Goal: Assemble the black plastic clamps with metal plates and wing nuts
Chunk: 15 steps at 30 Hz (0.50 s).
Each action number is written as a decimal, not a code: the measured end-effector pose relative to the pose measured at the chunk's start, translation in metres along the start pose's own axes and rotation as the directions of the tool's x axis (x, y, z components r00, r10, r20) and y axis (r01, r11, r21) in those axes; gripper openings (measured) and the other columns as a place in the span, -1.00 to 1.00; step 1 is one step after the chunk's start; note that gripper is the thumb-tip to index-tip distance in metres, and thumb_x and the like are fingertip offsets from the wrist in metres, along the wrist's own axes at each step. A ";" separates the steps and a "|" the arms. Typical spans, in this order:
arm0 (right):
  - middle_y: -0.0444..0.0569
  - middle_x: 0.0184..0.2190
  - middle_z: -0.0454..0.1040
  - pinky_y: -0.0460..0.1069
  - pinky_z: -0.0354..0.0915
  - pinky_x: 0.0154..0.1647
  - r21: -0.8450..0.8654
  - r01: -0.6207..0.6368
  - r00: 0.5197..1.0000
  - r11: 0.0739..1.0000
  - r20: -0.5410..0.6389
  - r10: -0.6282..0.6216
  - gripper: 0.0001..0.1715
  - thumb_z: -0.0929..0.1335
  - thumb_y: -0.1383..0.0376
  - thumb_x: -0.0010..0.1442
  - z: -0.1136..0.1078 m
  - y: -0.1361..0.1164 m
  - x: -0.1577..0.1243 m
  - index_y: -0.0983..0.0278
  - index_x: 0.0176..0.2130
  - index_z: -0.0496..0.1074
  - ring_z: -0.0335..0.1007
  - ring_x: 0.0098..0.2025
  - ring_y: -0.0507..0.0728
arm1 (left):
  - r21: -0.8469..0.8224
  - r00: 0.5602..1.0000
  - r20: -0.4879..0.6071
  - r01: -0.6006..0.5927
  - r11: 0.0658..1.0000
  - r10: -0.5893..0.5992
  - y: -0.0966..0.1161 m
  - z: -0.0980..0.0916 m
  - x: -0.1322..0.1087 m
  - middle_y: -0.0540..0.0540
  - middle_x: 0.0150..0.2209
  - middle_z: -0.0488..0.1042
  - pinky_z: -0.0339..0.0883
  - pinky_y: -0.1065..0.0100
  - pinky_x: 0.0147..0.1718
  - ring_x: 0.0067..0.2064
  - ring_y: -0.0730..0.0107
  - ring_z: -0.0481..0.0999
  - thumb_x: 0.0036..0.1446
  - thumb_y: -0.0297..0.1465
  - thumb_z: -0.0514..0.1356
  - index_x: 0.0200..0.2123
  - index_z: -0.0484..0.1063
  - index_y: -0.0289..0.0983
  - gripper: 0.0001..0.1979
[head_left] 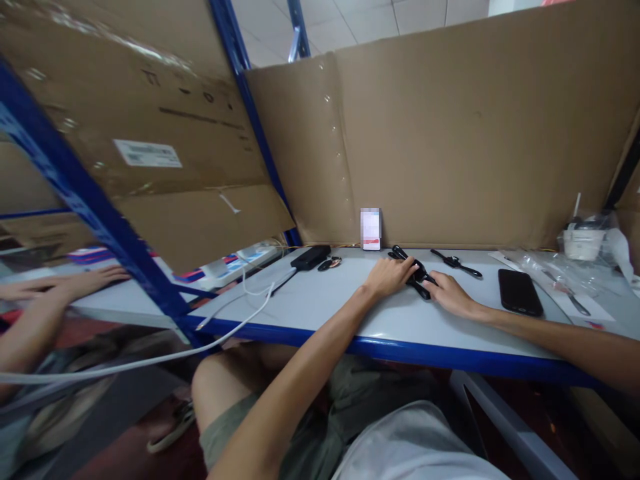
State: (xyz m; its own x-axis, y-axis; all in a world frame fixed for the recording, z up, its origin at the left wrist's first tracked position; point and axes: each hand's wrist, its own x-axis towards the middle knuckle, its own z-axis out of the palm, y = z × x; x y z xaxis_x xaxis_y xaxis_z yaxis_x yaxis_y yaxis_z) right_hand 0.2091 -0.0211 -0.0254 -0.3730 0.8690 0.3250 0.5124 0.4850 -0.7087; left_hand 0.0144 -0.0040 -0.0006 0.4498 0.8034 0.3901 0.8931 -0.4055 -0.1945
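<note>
Several black, glossy, strap-like pieces (420,288) lie bunched together on the grey table; I cannot make out their exact kind. My left hand (391,275) rests over their left side, its fingers closed on them. From the right, my right hand (451,295) pinches the lower right end of the bunch. Fingers hide part of the pieces. Just beyond my right hand lies a black wristwatch (456,263), its strap laid out flat. A black smartphone (520,292) lies face up to the right of that hand.
A lit phone (371,229) leans on the cardboard wall (465,133). Left stand a black box-shaped device (311,257), white cables (250,313) and a power strip (240,267). Right are a plastic cup (583,241), clear bags and a spoon (579,305). Another person's hands (95,280) are far left.
</note>
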 end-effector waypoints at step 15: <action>-0.06 -0.50 0.40 -0.02 0.08 -0.36 0.010 -0.080 0.995 0.997 0.057 0.079 -0.80 0.29 0.34 0.22 0.002 0.003 0.007 0.24 -0.46 0.28 0.29 -0.40 0.12 | -0.133 0.998 0.049 0.046 0.990 -0.040 0.013 -0.002 0.003 -0.24 -0.24 0.61 0.28 0.28 -0.22 -0.18 0.17 0.59 0.46 -0.24 -0.18 -0.15 0.51 -0.26 -0.52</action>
State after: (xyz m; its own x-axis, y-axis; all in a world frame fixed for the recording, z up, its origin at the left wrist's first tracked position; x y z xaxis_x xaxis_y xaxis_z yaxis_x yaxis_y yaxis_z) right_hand 0.2071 -0.0137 -0.0267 -0.3744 0.8978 0.2317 0.5328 0.4128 -0.7387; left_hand 0.0269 -0.0079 -0.0007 0.4133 0.8393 0.3531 0.9047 -0.4225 -0.0546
